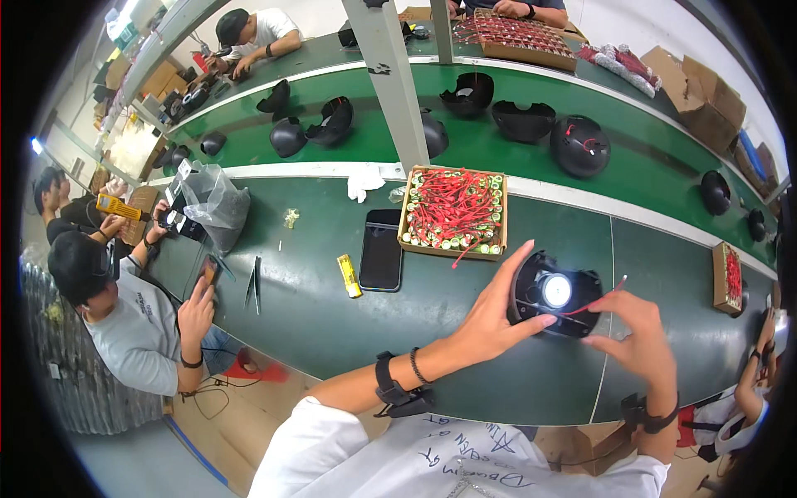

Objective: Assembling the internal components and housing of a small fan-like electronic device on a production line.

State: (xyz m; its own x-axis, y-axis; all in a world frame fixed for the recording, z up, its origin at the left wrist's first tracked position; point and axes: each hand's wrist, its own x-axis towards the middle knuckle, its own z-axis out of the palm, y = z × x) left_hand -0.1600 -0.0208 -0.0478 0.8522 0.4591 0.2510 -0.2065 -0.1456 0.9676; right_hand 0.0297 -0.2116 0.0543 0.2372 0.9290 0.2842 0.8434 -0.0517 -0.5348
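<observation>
My left hand is closed around a black lamp housing, with its thumb across the lower front. Inside the housing, a round white light is lit. My right hand grips the housing's lower right edge between thumb and fingers. A thin red wire runs over the housing and past the right fingertips. Just beyond the left hand, a cardboard box holds green-wrapped cells with many red leads. A black phone and a yellow tool-like object lie to the left.
Black curved shells sit along the green conveyor beyond a white rail. A pale upright post rises behind the box. Tweezers and a clear plastic bag are near a seated co-worker. Another box of red leads stands right.
</observation>
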